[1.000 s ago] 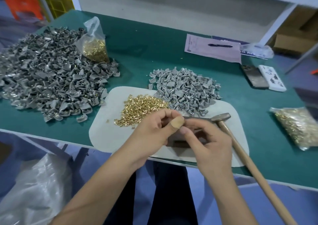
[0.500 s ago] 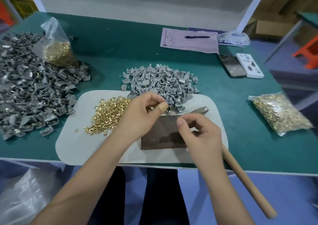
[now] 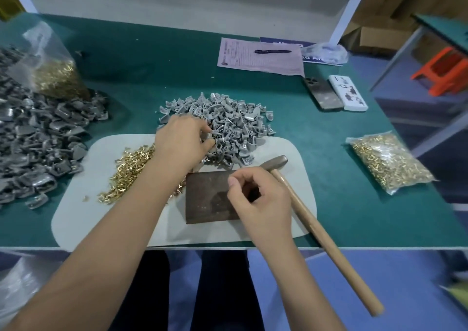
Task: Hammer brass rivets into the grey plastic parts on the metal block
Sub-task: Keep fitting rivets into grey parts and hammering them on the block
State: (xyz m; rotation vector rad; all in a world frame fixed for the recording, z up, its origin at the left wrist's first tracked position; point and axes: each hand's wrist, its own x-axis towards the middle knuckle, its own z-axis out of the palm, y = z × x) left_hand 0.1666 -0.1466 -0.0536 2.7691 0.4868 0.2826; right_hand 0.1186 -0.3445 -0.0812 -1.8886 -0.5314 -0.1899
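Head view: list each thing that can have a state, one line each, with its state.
left hand: fingers pinching a grey part at the middle pile
right hand: fingers curled over the metal block; holding anything, cannot tell
metal block: bare top, flat on the white mat
hammer: lying unheld, handle past the table edge
loose rivets: heaped on the mat
left rivet bag: upright, open-topped
right rivet bag: lying flat
pen: on the paper form

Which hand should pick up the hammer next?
The right hand, probably. It hovers over the dark metal block, right beside the wooden-handled hammer. The left hand is busy pinching a grey plastic part from the pile.
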